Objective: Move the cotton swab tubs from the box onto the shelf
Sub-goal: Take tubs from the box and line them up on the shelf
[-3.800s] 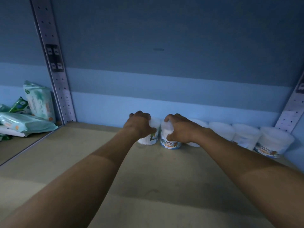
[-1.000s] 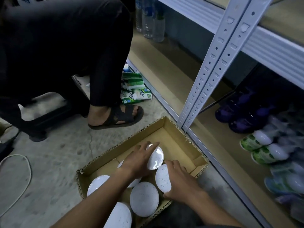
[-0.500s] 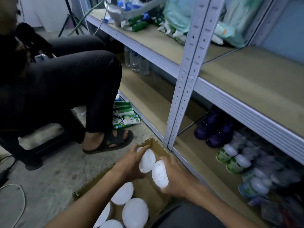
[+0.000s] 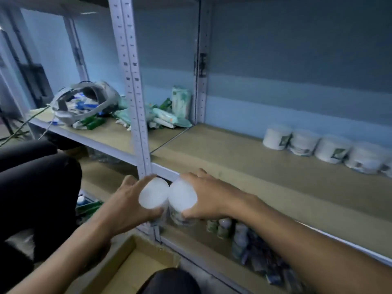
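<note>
Cardboard box sat at the bottom edge of view, visible part bare. Left hand gripped left tub, right hand gripped right tub, fingers curled round each, tubs touching, held in front of the shelf front edge. Four shelved tubs lined its back edge.

I count two cotton swab tubs in my hands at the centre of the frame, one in my left hand and one in my right hand: the left tub and the right tub. At the right of the frame, four more tubs stand in a row on the shelf, with a fifth cut off at the edge. One cardboard box sits at the bottom.
</note>
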`<state>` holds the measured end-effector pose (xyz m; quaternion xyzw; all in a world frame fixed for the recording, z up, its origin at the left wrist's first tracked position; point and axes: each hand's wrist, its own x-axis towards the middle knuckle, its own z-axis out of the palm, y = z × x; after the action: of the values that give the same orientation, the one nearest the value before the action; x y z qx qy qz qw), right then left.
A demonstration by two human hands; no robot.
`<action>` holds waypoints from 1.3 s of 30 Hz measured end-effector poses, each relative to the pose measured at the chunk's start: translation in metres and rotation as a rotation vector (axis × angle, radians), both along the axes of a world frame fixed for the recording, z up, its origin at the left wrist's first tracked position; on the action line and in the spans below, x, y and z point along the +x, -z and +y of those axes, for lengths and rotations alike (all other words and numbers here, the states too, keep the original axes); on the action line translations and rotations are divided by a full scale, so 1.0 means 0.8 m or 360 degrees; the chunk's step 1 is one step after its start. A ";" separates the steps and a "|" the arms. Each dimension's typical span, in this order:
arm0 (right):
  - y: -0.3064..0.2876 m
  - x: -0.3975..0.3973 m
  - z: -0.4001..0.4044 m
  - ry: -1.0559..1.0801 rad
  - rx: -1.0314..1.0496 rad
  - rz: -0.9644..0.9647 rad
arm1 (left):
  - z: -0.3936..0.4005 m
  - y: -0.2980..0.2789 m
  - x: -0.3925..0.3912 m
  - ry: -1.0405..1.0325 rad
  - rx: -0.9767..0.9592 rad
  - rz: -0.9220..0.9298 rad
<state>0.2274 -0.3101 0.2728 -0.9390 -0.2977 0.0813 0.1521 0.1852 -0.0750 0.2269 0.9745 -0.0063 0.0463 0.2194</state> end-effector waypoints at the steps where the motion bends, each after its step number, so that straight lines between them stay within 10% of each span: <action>1: -0.019 -0.005 -0.020 0.0040 0.0006 -0.0041 | -0.015 -0.018 0.003 0.0074 0.0010 -0.0031; 12: -0.127 -0.082 -0.262 0.0618 -0.0005 -0.0264 | -0.256 -0.140 0.047 0.0662 0.0034 -0.0319; 39: -0.065 -0.060 -0.592 0.1869 -0.0076 0.0041 | -0.662 -0.081 0.145 0.1260 -0.0101 0.0210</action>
<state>0.1795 -0.7840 0.3247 -0.9487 0.2761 0.0015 0.1540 0.3008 -0.6047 0.2920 0.8904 -0.3657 -0.1045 0.2502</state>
